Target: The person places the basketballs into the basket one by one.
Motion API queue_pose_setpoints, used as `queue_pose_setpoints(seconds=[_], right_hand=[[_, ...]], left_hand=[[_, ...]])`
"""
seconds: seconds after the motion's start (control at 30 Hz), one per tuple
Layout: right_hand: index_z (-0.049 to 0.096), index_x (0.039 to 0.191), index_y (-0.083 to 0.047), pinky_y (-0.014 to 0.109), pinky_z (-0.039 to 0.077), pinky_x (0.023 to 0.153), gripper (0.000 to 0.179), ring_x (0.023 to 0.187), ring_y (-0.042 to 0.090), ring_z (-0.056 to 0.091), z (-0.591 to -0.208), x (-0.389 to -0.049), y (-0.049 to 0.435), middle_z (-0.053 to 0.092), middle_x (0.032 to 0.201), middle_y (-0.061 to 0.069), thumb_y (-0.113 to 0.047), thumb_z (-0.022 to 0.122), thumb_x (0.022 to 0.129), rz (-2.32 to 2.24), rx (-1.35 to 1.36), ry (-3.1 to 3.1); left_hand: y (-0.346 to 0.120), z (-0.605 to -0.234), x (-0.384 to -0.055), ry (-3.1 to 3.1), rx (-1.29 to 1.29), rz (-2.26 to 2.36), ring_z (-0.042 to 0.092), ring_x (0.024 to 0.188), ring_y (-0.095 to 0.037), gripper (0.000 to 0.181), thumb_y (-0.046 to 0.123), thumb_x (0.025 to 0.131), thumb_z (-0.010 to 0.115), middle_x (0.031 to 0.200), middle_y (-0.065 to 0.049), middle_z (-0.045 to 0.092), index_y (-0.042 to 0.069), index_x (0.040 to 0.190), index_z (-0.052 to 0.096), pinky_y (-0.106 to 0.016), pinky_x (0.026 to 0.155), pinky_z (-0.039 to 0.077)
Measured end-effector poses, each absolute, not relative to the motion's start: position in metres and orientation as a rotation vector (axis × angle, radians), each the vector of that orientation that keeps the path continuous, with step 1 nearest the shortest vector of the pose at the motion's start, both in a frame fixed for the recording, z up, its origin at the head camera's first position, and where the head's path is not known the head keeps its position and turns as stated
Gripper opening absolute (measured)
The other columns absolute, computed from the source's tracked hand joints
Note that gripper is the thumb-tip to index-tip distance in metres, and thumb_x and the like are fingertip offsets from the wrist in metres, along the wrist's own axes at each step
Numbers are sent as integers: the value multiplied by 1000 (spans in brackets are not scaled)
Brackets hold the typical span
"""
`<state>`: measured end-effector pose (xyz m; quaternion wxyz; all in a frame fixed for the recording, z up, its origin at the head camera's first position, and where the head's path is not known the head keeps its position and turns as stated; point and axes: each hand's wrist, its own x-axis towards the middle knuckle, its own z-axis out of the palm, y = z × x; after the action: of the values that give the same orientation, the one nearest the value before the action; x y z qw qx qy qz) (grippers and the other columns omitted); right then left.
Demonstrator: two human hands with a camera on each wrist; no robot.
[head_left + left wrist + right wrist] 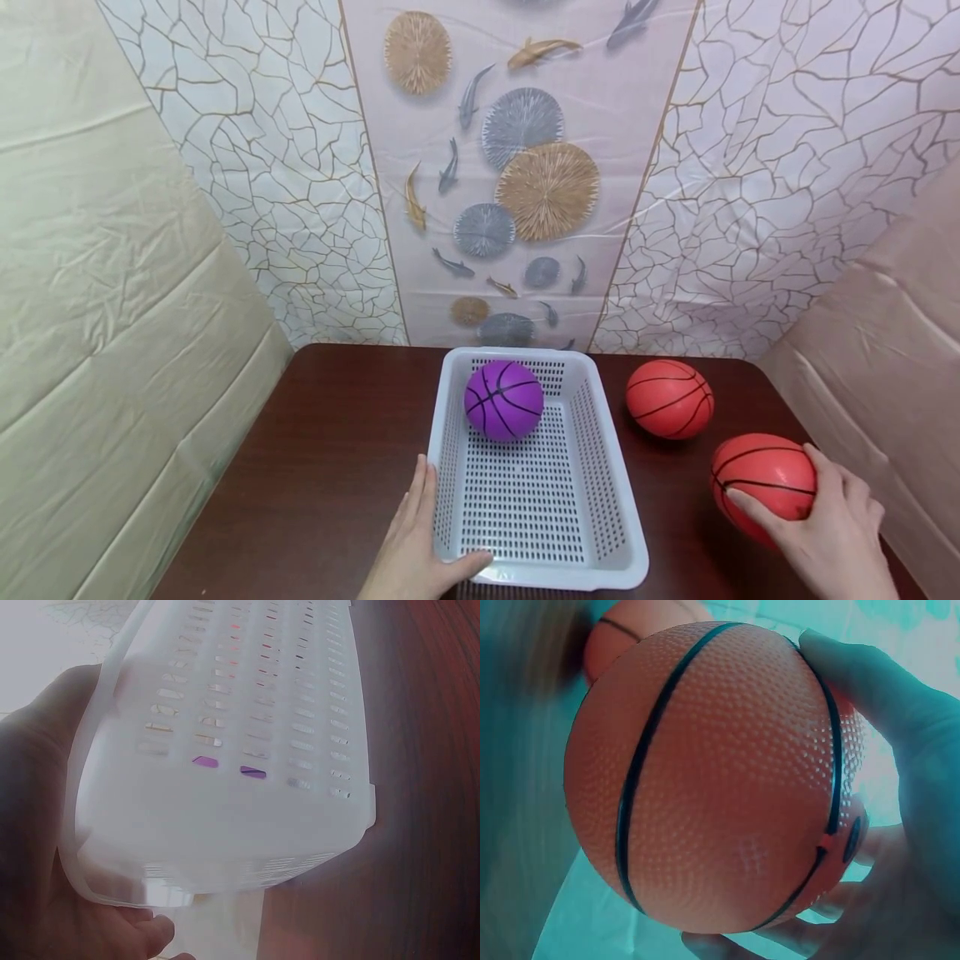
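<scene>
A small red basketball (765, 483) is in my right hand (836, 517), at the right side of the table. In the right wrist view the thumb lies on one side of the red basketball (720, 780) and the fingers (840, 900) curl round the other. My left hand (420, 533) rests at the near left corner of a white perforated plastic basket (630, 533), its fingers extended along the left rim and its thumb over the front rim. Inside the basket, toward the back left, sits a purple basketball (504, 400). The left wrist view shows the basket's slotted wall (225, 810) close up.
A second red basketball (670, 399) sits on the dark brown table (315, 467), right of the basket's far end. A patterned cloth wall (495, 275) stands behind the table. Beige cloth panels (135, 333) flank it on both sides.
</scene>
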<state>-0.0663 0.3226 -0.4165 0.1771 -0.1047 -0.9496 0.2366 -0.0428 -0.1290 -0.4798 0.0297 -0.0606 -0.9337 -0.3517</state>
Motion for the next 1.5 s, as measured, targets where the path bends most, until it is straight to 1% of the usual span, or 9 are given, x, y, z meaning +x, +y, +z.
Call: queue_pose_setpoints(seconds=[0.13, 0.27, 0.37, 0.57, 0.8, 0.9, 1.07, 1.23, 1.5], right_hand=[[25, 149, 3, 65, 31, 73, 111, 112, 60, 24, -407, -70, 309, 29, 131, 41, -46, 85, 69, 707, -240, -2643], [28, 148, 1, 63, 31, 73, 109, 111, 58, 25, -399, -76, 294, 31, 132, 40, -43, 87, 68, 744, -192, -2609], [28, 149, 1, 62, 32, 73, 109, 112, 57, 25, -395, -82, 285, 30, 133, 39, -43, 87, 68, 754, -170, -2620], [30, 148, -1, 61, 35, 72, 109, 114, 52, 26, -389, -89, 269, 32, 135, 34, -43, 88, 66, 757, -92, -2616], [32, 148, -1, 59, 38, 71, 109, 113, 49, 30, -383, -95, 252, 34, 136, 28, -44, 89, 65, 749, 19, -2595], [34, 147, -2, 58, 40, 69, 108, 113, 48, 31, -380, -98, 245, 36, 136, 27, -42, 90, 63, 757, 71, -2576], [37, 146, -3, 61, 44, 68, 107, 112, 47, 33, -376, -104, 229, 37, 136, 27, -39, 92, 62, 766, 170, -2546], [37, 146, -6, 64, 47, 68, 106, 113, 45, 33, -373, -107, 216, 38, 136, 26, -43, 91, 63, 777, 231, -2562], [37, 147, -15, 67, 49, 70, 104, 118, 41, 32, -370, -110, 199, 36, 140, 15, -55, 86, 64, 791, 285, -2618]], left_hand=[[-129, -479, -43, -2875, -190, -1077, 24, 141, -42, 129, 77, 66, 68, 163, -1, -1, 4, 156, 12, -64, 104, 30], [-129, -477, -44, -2872, -168, -1096, 24, 141, -41, 128, 76, 66, 70, 163, 4, -3, 8, 157, 10, -64, 105, 30], [-128, -477, -44, -2877, -152, -1112, 24, 141, -40, 128, 75, 65, 71, 163, 7, -4, 10, 157, 10, -63, 105, 30], [-129, -479, -44, -2867, -188, -1104, 25, 140, -43, 128, 75, 66, 71, 163, 1, -2, 6, 156, 12, -64, 104, 30], [-130, -479, -44, -2872, -191, -1078, 24, 141, -41, 129, 79, 65, 67, 163, -1, 0, 5, 156, 12, -63, 105, 30], [-130, -479, -44, -2878, -186, -1083, 24, 141, -41, 129, 78, 65, 69, 163, -2, 0, 4, 156, 12, -64, 104, 30], [-130, -480, -43, -2881, -178, -1077, 24, 141, -41, 130, 78, 65, 68, 163, -2, 0, 4, 156, 12, -64, 104, 30], [-129, -481, -43, -2878, -187, -1076, 23, 142, -41, 129, 77, 66, 69, 163, -1, -1, 5, 156, 11, -63, 105, 29], [-129, -480, -42, -2874, -194, -1067, 22, 142, -40, 128, 76, 67, 69, 163, -2, -1, 5, 156, 10, -63, 106, 29]])
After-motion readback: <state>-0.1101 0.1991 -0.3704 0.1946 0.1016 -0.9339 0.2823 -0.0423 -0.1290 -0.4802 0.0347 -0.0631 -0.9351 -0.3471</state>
